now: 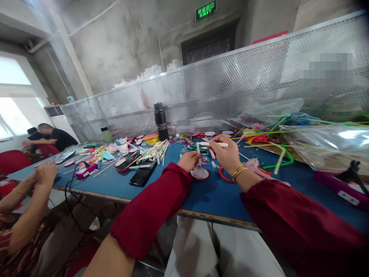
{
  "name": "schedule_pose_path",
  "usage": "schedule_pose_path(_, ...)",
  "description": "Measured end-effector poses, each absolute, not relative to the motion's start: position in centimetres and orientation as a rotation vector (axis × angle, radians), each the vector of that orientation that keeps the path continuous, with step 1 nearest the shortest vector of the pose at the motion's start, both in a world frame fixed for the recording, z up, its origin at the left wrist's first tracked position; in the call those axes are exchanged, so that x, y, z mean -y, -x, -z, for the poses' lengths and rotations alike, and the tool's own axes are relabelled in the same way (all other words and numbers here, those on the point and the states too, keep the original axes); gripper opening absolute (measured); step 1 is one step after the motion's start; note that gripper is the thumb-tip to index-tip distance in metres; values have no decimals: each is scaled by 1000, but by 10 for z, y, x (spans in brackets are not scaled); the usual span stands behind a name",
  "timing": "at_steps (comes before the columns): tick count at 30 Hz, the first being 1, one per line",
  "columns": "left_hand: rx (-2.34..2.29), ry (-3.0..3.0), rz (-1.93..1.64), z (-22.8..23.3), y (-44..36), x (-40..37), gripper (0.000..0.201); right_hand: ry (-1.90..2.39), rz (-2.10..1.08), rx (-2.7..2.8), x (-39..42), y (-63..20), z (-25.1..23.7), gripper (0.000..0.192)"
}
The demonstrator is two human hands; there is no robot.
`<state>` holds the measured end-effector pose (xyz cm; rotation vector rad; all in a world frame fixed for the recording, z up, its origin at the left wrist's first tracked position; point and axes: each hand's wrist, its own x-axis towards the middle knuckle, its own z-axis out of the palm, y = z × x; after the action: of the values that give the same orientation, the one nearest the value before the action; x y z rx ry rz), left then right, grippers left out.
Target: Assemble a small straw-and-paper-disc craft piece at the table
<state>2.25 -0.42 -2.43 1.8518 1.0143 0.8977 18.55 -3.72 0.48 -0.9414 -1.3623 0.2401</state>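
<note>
My left hand [188,161] pinches a pale, narrow strip [198,147] that stands nearly upright above the table. In my right hand [226,156] is a cream-coloured, pen-like stick [221,144], held level, its left end close to the top of the strip. Whether the two touch, I cannot tell. Just beneath my left hand lies a round white lid with a red rim [200,174]. A red ring [223,176] rests partly hidden behind my right wrist. Small coloured pieces lie on the table behind my hands.
On the blue table [170,192] are a black phone [141,177], a heap of patterned sticks [155,152] and a black bottle [160,121]. Pipe cleaners [284,154] and clear plastic bags [331,146] fill the right side. A co-worker's clasped hands [46,173] are at left.
</note>
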Motion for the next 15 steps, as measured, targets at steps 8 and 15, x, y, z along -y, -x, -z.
schedule_pose_path(8,-1002,-1867,-905,27,-22,2,29,949,-247,1352,38,-185,-6,15)
schedule_pose_path(15,-1018,-1843,-904,25,-23,4,32,954,-243,1349,40,-185,-7,14)
